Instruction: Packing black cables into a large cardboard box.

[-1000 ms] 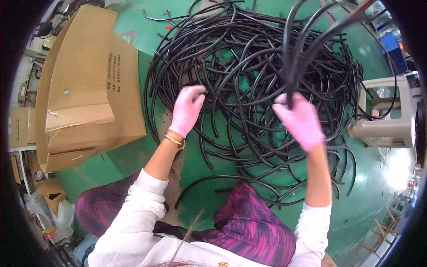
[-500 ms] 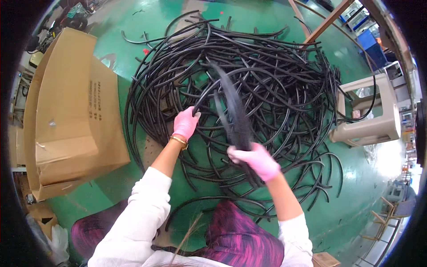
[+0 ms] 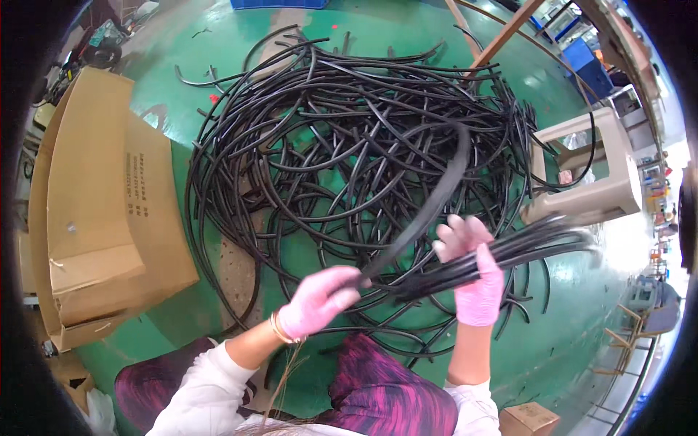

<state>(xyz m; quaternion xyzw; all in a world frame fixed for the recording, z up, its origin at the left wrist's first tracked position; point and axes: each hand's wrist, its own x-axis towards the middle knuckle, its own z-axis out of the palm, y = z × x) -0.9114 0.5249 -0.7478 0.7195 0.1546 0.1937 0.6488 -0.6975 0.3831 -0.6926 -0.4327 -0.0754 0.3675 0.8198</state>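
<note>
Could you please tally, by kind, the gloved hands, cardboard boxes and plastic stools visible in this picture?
Pink-gloved hands: 2, left hand and right hand
Large cardboard box: 1
Small cardboard box: 1
Beige plastic stool: 1
Total: 5

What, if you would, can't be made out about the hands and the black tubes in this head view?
- Tube count in the bundle: motion blur merges them.
- Right hand grip: the fingers lie behind the bundle.
- Single tube: its lower end is hidden inside the left hand.
- Cardboard box contents: flaps cover them.

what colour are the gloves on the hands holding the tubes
Pink, on both the left hand and right hand; clearest in the head view.
</note>
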